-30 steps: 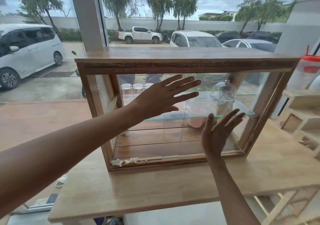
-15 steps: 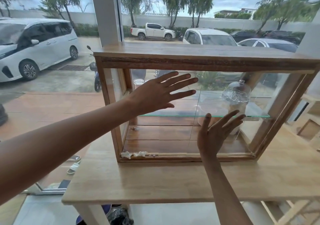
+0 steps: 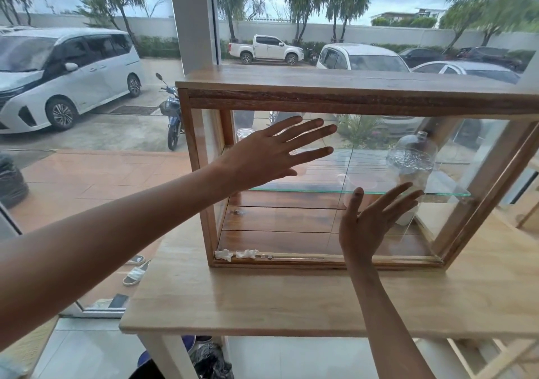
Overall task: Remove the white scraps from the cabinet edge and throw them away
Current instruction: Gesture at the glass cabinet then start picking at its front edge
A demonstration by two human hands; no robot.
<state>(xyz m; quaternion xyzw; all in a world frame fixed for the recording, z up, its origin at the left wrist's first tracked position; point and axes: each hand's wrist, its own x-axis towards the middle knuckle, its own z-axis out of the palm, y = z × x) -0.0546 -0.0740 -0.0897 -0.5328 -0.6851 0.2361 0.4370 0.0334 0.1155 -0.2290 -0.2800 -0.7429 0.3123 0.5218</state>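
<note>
White scraps [image 3: 236,254]: two crumpled bits on the cabinet [image 3: 344,98] bottom front edge, left corner.
Left hand [image 3: 262,157]: spread flat, holding nothing; should drop to that corner and pinch.
Right hand [image 3: 370,221]: splayed, empty; could steady the glass.

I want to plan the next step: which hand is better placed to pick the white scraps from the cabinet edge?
Probably the left hand. The white scraps lie at the bottom left corner of the cabinet, on its side and below it. The right hand is open too, but sits further right.
</note>
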